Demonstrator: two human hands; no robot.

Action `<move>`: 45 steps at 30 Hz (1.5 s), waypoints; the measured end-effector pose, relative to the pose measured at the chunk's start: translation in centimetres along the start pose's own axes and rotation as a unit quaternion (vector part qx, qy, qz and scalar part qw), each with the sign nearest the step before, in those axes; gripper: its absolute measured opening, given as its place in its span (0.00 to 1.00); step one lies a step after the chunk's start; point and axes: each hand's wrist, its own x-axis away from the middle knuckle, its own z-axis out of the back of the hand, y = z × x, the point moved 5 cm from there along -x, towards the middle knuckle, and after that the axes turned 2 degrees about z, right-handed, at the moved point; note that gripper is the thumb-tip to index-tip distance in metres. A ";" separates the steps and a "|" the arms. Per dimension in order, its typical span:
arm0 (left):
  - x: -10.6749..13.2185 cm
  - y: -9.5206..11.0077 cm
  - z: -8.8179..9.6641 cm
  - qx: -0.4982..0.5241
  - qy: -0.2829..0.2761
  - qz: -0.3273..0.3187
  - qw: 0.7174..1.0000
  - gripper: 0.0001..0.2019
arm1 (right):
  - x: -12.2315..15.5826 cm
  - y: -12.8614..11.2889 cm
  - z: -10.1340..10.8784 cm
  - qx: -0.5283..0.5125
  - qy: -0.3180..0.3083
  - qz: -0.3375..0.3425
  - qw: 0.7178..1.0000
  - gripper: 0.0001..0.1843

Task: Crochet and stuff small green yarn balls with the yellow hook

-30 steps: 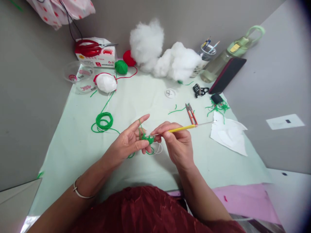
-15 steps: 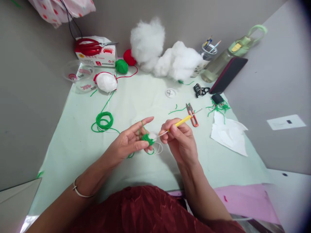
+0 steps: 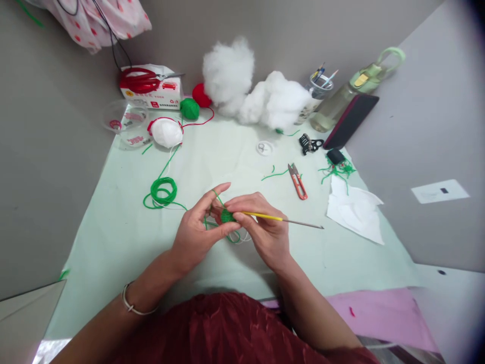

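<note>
My left hand (image 3: 199, 227) pinches a small green crochet piece (image 3: 228, 216), with green yarn running over its raised index finger. My right hand (image 3: 265, 227) is closed on a crochet hook (image 3: 261, 216) with a yellow grip, and its fingertips touch the right side of the piece. The hook's far metal end points right over the table; its working end is hidden at the piece. Loops of green and white yarn hang below the hands. Left of them lies a loose coil of green yarn (image 3: 162, 192), linked by a strand to the work.
Orange thread snips (image 3: 297, 182) and white paper (image 3: 354, 212) lie to the right. White stuffing (image 3: 276, 101), a green yarn ball (image 3: 190, 108) and a box (image 3: 166, 96) with red scissors (image 3: 140, 81) stand behind. A phone (image 3: 351, 121) leans against a bottle (image 3: 333, 106).
My right hand has moved left to the crochet piece, and the hook has swung from pointing up right to slightly down right. My left index finger is more bent.
</note>
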 end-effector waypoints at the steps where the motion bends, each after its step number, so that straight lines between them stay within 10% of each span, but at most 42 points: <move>1: 0.0 0.2 0.2 -0.022 0.007 -0.014 1.000 0.36 | -0.1 0.3 0.0 -0.021 -0.013 -0.031 0.999 0.07; 8: 0.1 1.0 0.0 -0.141 -0.027 -0.069 0.987 0.37 | -0.1 1.6 0.0 -0.147 -0.036 -0.154 0.976 0.03; 23: 1.0 0.3 -0.4 0.045 -0.046 -0.068 0.996 0.25 | -0.1 3.0 -0.4 -0.288 0.061 -0.263 0.919 0.16; 29: 1.3 0.4 -1.3 0.005 -0.052 -0.056 0.997 0.17 | 0.4 3.3 -0.7 -0.292 0.069 -0.264 0.917 0.17; 45: 0.7 0.6 -0.6 0.099 -0.021 -0.004 0.995 0.47 | -0.4 1.8 1.3 -0.140 -0.076 -0.114 0.981 0.06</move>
